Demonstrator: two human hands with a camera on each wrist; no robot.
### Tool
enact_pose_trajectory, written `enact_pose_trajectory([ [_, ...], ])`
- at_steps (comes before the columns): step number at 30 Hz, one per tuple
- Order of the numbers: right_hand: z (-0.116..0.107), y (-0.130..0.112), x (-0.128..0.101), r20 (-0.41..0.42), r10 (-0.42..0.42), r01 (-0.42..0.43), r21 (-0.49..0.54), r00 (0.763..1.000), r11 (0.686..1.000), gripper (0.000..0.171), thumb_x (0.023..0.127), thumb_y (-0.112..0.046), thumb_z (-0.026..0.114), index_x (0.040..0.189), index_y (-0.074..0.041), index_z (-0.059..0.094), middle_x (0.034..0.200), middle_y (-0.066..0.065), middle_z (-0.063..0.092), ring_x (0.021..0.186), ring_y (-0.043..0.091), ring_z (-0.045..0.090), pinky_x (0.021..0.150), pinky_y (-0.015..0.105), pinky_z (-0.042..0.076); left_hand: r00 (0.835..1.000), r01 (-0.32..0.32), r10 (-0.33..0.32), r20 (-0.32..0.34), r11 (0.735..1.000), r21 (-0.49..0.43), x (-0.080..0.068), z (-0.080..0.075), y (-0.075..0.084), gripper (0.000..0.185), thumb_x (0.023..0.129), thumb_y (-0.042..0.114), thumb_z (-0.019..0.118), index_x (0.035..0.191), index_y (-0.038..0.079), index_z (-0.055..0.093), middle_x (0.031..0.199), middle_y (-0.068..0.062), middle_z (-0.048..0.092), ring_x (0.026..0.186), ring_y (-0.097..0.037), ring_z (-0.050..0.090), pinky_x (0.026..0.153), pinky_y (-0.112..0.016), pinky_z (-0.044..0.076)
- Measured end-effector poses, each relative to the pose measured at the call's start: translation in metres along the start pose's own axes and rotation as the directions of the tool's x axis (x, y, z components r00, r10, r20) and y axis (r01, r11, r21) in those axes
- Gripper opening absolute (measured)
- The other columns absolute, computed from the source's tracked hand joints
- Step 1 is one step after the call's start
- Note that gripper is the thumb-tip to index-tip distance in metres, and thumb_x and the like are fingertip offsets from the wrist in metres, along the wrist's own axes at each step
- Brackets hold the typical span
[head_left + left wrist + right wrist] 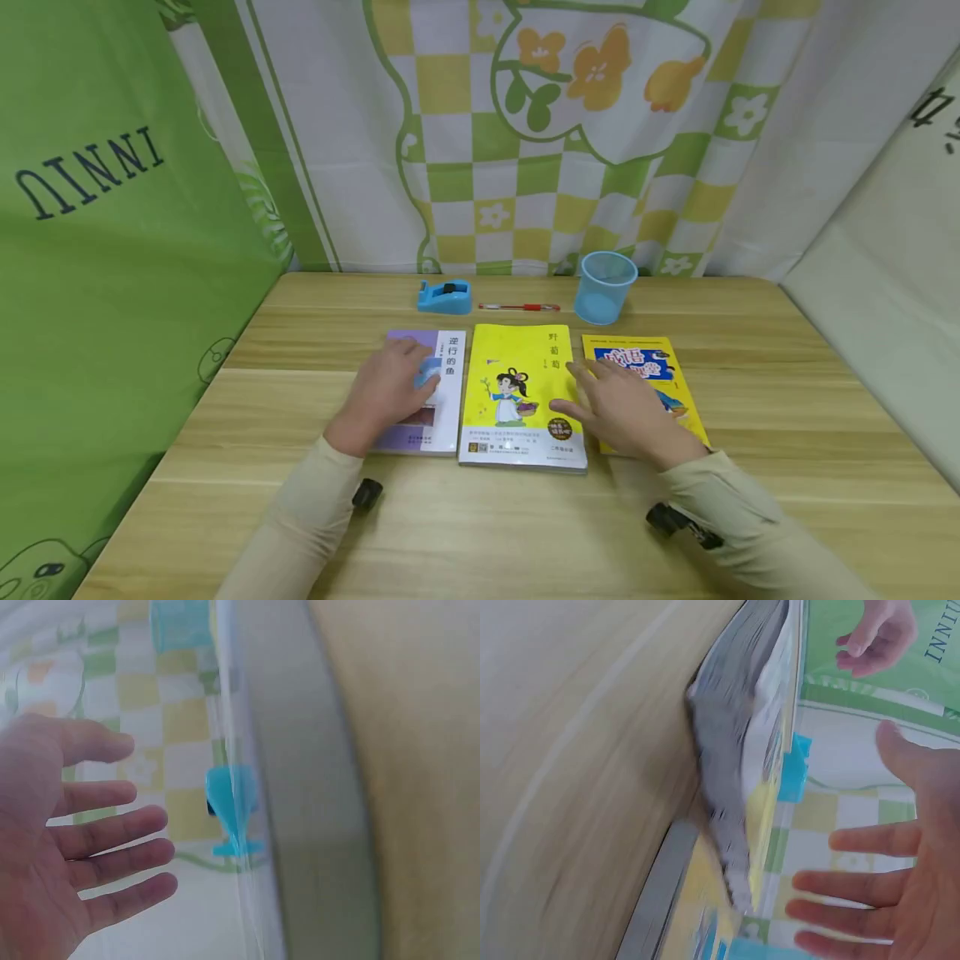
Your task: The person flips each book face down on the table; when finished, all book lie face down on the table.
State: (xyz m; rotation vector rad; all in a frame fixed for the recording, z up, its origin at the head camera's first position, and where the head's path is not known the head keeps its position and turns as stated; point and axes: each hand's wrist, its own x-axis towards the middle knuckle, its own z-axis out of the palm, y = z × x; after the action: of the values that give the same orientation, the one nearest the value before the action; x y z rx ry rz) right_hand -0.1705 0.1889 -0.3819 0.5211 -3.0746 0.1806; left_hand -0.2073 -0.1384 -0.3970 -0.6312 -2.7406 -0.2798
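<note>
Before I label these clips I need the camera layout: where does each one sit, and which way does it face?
Head: on the head, looking forward and down at the table and its three books; both hands and sleeves show.
Left wrist: low on the left wrist, looking across the white book to the tape dispenser; the open left hand shows.
Right wrist: low on the right wrist, facing the middle yellow book; the open right hand shows.
All three views share the tape dispenser.
</note>
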Motion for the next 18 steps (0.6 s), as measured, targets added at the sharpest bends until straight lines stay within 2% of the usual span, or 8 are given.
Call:
enact_pose_trajectory([
  [2,-0.001,-0.007,0.003,-0.031,-0.026,0.026,0.007,0.999,1.0,0.071,0.093,-0.059,0.062,0.138,-0.004,0.06,0.132,0.024,0.064,0.121,0.042,0.061,0.098,0.056,0.051,0.998,0.004,-0.006,-0.061,0.999,-0.048,0.002,0.0,-0.005,0.035,0.086,0.025,0.077,0.11,0.0,0.072,0.11,-0.017,0.073,0.103,-0.033,0.068,0.079,-0.045,0.059],
  [4,-0.001,-0.015,0.006,-0.055,-0.05,0.051,0.019,0.997,0.999,0.066,0.09,-0.058,0.068,0.131,-0.005,0.066,0.12,0.019,0.07,0.104,0.034,0.067,0.084,0.047,0.057,0.997,0.034,-0.04,-0.065,0.995,-0.097,0.002,-0.001,-0.012,0.034,0.084,0.023,0.078,0.108,-0.001,0.073,0.104,-0.017,0.073,0.096,-0.031,0.069,0.071,-0.044,0.059],
  [8,0.002,-0.035,0.015,-0.067,-0.103,0.108,0.078,0.992,0.991,0.059,0.087,-0.052,0.074,0.127,-0.01,0.07,0.114,0.013,0.073,0.096,0.027,0.069,0.078,0.042,0.058,0.989,0.145,-0.143,0.024,0.973,-0.181,0.001,-0.005,-0.032,0.04,0.085,0.023,0.076,0.115,-0.003,0.071,0.104,-0.02,0.073,0.092,-0.032,0.068,0.073,-0.046,0.057],
  [11,0.004,-0.054,0.024,-0.039,-0.144,0.148,0.141,0.989,0.979,0.054,0.087,-0.046,0.077,0.128,-0.011,0.069,0.118,0.01,0.073,0.105,0.027,0.069,0.086,0.044,0.057,0.97,0.238,-0.223,0.096,0.952,-0.192,0.001,-0.009,-0.048,0.043,0.087,0.023,0.074,0.12,-0.004,0.069,0.106,-0.021,0.072,0.096,-0.034,0.068,0.078,-0.049,0.056],
  [13,0.006,-0.068,0.032,-0.013,-0.171,0.171,0.195,0.985,0.966,0.053,0.087,-0.042,0.078,0.129,-0.011,0.069,0.118,0.009,0.073,0.104,0.025,0.069,0.088,0.043,0.057,0.952,0.295,-0.272,0.139,0.937,-0.187,0.001,-0.011,-0.057,0.045,0.087,0.023,0.072,0.122,-0.004,0.067,0.108,-0.022,0.071,0.099,-0.036,0.067,0.081,-0.05,0.055],
  [15,0.008,-0.08,0.039,0.007,-0.18,0.174,0.234,0.984,0.956,0.052,0.086,-0.04,0.079,0.129,-0.01,0.069,0.118,0.009,0.073,0.104,0.024,0.069,0.088,0.042,0.056,0.935,0.331,-0.295,0.194,0.925,-0.186,0.0,-0.012,-0.063,0.047,0.088,0.025,0.071,0.125,-0.003,0.065,0.112,-0.022,0.07,0.103,-0.036,0.067,0.084,-0.051,0.055],
  [18,0.013,-0.095,0.049,0.039,-0.184,0.166,0.285,0.982,0.944,0.055,0.084,-0.038,0.082,0.128,-0.009,0.069,0.116,0.008,0.073,0.102,0.022,0.068,0.089,0.039,0.055,0.917,0.345,-0.291,0.271,0.922,-0.177,0.001,-0.011,-0.069,0.05,0.088,0.027,0.071,0.127,-0.004,0.063,0.113,-0.022,0.07,0.103,-0.035,0.067,0.085,-0.05,0.055],
])
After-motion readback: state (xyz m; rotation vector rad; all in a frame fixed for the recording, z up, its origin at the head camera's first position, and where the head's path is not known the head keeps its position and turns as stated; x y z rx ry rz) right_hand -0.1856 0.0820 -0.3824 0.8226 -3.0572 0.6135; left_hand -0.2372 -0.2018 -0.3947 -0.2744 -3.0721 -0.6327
